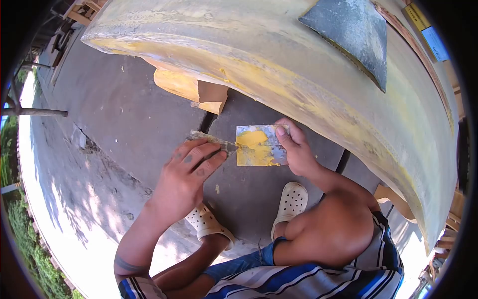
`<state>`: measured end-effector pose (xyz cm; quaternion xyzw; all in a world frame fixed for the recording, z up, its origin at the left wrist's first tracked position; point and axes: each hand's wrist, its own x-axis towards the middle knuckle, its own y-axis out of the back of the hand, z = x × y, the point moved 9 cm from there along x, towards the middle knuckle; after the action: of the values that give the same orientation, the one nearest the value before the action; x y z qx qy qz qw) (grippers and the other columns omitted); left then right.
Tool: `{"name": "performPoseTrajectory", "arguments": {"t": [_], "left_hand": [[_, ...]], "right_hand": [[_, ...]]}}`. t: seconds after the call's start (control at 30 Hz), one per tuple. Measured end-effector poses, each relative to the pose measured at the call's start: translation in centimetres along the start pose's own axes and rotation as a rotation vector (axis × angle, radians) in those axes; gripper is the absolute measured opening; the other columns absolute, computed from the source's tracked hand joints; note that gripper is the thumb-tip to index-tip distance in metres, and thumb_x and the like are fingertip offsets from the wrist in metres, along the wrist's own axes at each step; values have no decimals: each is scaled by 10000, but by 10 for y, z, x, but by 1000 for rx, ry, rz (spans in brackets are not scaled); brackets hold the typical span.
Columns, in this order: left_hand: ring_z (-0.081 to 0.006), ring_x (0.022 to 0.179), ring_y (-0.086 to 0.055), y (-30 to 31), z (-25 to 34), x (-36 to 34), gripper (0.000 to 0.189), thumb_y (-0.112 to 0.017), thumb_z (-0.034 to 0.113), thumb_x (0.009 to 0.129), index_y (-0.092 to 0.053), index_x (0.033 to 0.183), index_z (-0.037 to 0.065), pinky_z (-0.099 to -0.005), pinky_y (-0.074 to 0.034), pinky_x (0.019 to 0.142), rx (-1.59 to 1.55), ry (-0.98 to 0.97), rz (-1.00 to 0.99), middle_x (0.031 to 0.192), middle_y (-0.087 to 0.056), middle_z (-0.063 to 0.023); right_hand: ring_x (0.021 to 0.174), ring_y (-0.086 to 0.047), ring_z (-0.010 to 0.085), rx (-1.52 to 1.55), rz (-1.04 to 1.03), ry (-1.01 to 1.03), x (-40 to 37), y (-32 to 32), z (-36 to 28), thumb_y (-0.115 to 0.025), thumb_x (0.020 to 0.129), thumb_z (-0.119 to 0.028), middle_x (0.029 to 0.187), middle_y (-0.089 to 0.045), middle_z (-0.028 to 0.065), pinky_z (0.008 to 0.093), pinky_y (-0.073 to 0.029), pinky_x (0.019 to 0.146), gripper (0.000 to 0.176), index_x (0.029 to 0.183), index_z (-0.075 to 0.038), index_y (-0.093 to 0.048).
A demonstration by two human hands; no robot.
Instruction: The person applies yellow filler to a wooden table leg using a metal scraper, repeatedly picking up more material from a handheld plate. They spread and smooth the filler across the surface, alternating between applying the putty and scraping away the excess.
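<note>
My left hand [186, 172] is closed on a thin, stained putty spreader [215, 139], whose tip reaches the left edge of a small rectangular plate [277, 145]. Yellow putty [254, 141] is smeared over much of that plate. My right hand [296, 145] grips the plate at its right end, thumb on top and the other fingers mostly hidden beneath. Just beyond both hands curves a large pale hull-like body [279, 67], patched with yellow filler along its lower side.
A dark, flat, tapered sheet [351, 37] lies on top of the curved body. Under its edge a bent cardboard piece [211, 94] rests on the grey slabs [144, 114]. My feet in white clogs [291, 202] stand below the hands. A box [434, 44] is at upper right.
</note>
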<state>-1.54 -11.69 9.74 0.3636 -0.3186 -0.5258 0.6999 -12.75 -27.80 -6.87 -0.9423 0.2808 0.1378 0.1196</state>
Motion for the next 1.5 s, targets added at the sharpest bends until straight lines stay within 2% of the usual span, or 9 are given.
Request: {"name": "performPoseTrajectory", "arguments": {"t": [0.17, 0.37, 0.5, 0.7, 0.93, 1.03, 1.17, 1.3, 1.5], "left_hand": [[-285, 1111, -542, -21, 47, 22, 308, -597, 98, 731, -648, 1035, 88, -499, -420, 983, 447, -244, -184, 1094, -592, -59], [-270, 1105, -536, -49, 31, 29, 278, -585, 99, 753, -652, 1021, 69, -459, -411, 985, 460, -225, -306, 1067, -604, -69], [-297, 1092, -556, -53, 25, 17, 337, -567, 0, 731, -639, 1057, 44, -444, -434, 967, 370, -157, -353, 1115, -607, -91], [-358, 1066, -594, -7, 3, 18, 637, -379, -209, 596, -576, 1163, 3, -376, -458, 949, -509, 135, -65, 1193, -582, -174], [-428, 1231, -409, -59, 9, -5, 780, -464, -207, 576, -453, 1305, 70, -493, -375, 1015, -262, -34, 365, 1299, -409, -201], [-452, 1209, -430, -80, -7, -9, 721, -411, -203, 594, -440, 1279, 22, -487, -378, 1011, -233, -21, 448, 1283, -416, -233], [-410, 1170, -468, -102, -55, -23, 692, -403, -191, 612, -468, 1268, 20, -429, -415, 982, -335, 247, 195, 1258, -440, -215], [-416, 1082, -545, -40, -52, -15, 656, -370, -186, 597, -526, 1206, -1, -416, -436, 958, -396, 201, 306, 1180, -540, -216], [-417, 1067, -558, -30, -18, 17, 646, -374, -190, 608, -541, 1202, 0, -411, -467, 916, -288, 286, 21, 1178, -563, -224]], "right_hand": [[759, -485, 42, -80, -86, 79, 4, -13, -5, -424, 1018, -244, 840, -530, -9, 224, -461, 629, 186, 1016, -71, -493], [728, -475, 33, -281, -77, 169, -4, -14, -18, -417, 1020, -222, 818, -527, -8, 218, -451, 609, 176, 1015, -63, -491], [740, -503, 41, -56, -12, 32, -6, -9, -6, -421, 1017, -227, 823, -538, -6, 227, -471, 595, 174, 1039, -70, -493], [877, -597, 89, 300, 140, -286, -1, 5, 30, -447, 1004, -252, 1052, -573, 17, 269, -539, 654, 265, 1195, -78, -506], [988, -582, 120, 604, 57, -213, -2, -16, 5, -465, 995, -257, 1154, -561, 17, 309, -522, 804, 296, 1234, -88, -512], [909, -603, 111, 562, 56, -163, -1, -14, 11, -460, 993, -296, 1087, -597, 16, 288, -517, 655, 305, 1200, -83, -527], [995, -579, 118, 580, 23, -135, -5, -11, 2, -472, 992, -264, 1106, -581, 19, 305, -518, 817, 280, 1197, -77, -513], [927, -580, 102, 282, 159, -181, -4, 12, 30, -466, 996, -262, 1046, -572, 14, 299, -517, 796, 263, 1174, -71, -503], [792, -515, 68, -133, 132, 127, -2, 6, -7, -438, 1011, -240, 890, -539, 2, 263, -475, 724, 213, 1095, -56, -504]]}}
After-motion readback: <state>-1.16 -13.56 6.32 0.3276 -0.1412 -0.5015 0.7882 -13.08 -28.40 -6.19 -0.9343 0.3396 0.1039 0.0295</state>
